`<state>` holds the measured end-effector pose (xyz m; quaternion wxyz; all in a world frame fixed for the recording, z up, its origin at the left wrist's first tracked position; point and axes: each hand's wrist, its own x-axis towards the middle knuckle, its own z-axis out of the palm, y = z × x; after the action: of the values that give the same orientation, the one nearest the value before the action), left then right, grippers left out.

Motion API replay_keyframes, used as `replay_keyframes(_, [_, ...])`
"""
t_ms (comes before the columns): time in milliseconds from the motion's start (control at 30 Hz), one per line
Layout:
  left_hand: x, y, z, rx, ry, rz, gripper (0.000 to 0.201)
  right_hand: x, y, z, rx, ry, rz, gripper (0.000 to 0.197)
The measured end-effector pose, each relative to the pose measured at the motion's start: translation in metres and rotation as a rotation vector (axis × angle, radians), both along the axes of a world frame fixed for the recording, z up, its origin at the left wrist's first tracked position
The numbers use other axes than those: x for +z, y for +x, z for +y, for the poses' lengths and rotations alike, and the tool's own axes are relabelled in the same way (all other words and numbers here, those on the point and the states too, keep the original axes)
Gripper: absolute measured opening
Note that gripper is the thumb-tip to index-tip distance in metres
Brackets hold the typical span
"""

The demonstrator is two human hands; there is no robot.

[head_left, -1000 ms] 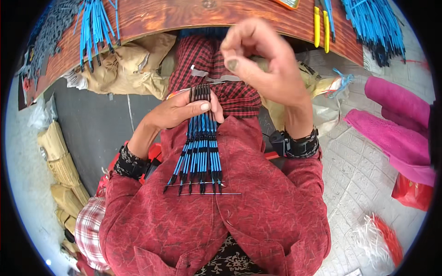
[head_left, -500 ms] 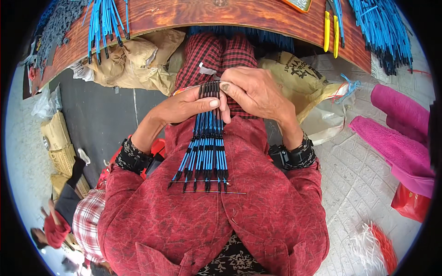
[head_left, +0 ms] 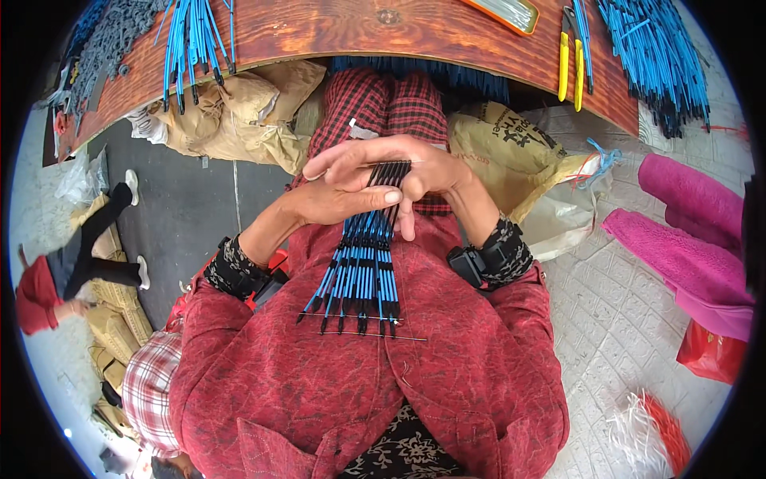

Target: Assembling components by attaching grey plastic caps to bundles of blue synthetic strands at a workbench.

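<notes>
A fan of thin blue rods with black joints (head_left: 363,267) hangs over my lap, narrow at its black upper ends and wide below. Two thin wires cross its lower tips. My left hand (head_left: 327,202) is closed on the upper part, thumb flat across the front, other fingers mostly behind the rods. Over the black upper ends reaches my right hand (head_left: 435,166), its fingers stretched out to the left above my left hand. The right thumb is bent beside the black ends; whether it presses on them I cannot tell.
On the wooden table (head_left: 319,30) lie blue rods (head_left: 191,48), yellow-handled pliers (head_left: 569,68) and an orange-rimmed tray (head_left: 511,14). Sacks (head_left: 263,128) stand beneath. Pink cloths (head_left: 678,239) are at the right. A person in dark trousers (head_left: 92,247) is at the left.
My right hand has moved from beside the rods' upper ends to over them, its fingers stretching left. The upper ends have tilted to the right. The person at the left has moved farther up the view.
</notes>
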<state>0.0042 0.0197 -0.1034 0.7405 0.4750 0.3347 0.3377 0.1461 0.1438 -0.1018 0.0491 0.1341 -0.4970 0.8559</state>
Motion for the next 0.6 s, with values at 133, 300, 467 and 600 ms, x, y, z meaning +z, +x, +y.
replay_keyframes(133, [0.009,0.003,-0.004,0.010,-0.113,-0.089,0.028,-0.020,-0.008,-0.014,-0.044,-0.286,0.175,0.069])
replay_keyframes(300, [0.001,0.004,0.000,0.069,-0.071,-0.036,0.030,-0.038,-0.004,-0.015,-0.169,-0.753,-0.057,0.054])
replay_keyframes(467, [-0.009,0.021,-0.012,0.295,-0.304,-0.111,0.032,-0.027,0.008,-0.011,-0.836,-0.217,-0.564,0.050])
replay_keyframes(600, [-0.016,0.016,-0.013,0.401,-0.339,-0.267,0.032,-0.001,0.053,0.003,-0.841,0.161,-0.385,0.022])
